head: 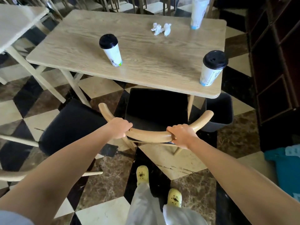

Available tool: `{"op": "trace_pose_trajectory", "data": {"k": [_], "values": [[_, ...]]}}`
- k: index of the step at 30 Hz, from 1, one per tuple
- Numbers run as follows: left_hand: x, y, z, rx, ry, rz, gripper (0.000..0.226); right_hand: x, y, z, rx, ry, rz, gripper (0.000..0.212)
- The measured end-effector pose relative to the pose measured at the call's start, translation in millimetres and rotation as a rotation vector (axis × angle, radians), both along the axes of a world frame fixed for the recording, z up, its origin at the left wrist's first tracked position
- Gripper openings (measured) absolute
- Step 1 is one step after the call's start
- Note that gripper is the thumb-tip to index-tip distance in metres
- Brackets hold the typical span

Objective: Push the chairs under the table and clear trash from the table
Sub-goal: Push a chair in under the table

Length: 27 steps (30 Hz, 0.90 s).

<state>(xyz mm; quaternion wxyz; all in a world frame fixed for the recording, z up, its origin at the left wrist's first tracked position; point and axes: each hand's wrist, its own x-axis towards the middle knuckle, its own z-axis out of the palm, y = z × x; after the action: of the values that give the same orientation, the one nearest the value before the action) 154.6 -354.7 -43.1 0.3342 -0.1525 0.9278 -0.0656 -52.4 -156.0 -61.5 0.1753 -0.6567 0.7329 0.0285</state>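
A wooden chair with a curved backrest [151, 135] and a black seat [155, 108] stands at the near edge of the light wood table [146, 62], its seat front just under the tabletop. My left hand [120, 128] and my right hand [181, 135] both grip the backrest. A second chair with a black seat [71, 125] stands to the left, away from the table. On the table are two paper cups with black lids, one in the middle [112, 49] and one at the near right corner [211, 67], a third cup [198, 12] at the far right, and crumpled white tissues [161, 29].
A dark grey bin [219, 111] stands on the floor right of the chair, beside the table corner. A dark wooden shelf unit [276, 62] lines the right side. Another table [16, 25] is at far left, more chairs behind. A teal object [285, 168] lies at right.
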Motion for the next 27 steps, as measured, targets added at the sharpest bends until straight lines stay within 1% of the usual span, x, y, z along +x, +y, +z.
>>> {"op": "trace_pose_trajectory", "data": {"k": [2, 5, 10, 15, 20, 24, 27], "values": [[-2, -14, -4, 0.002, 0.000, -0.025, 0.042, 1, -9, -4, -0.013, -0.005, -0.025, 0.024], [-6, -37, -8, 0.009, 0.005, -0.071, 0.042, 1, -25, -8, -0.032, -0.011, -0.067, 0.022], [-21, -70, -5, 0.018, 0.053, -0.143, 0.030, -1, -47, -12, -0.032, -0.008, -0.152, 0.019], [-38, -100, -1, 0.016, 0.012, -0.226, 0.024, 0, -71, -18, 0.012, 0.009, -0.188, 0.024], [-34, -116, -9, 0.028, 0.009, -0.289, 0.024, 3, -82, -22, 0.031, 0.036, -0.183, 0.025], [-28, -123, -18, 0.047, 0.030, -0.276, 0.028, 6, -89, -24, 0.050, 0.044, -0.167, 0.025], [-26, -125, -21, 0.065, 0.059, -0.274, 0.027, 5, -89, -24, 0.069, 0.055, -0.154, 0.031]]}}
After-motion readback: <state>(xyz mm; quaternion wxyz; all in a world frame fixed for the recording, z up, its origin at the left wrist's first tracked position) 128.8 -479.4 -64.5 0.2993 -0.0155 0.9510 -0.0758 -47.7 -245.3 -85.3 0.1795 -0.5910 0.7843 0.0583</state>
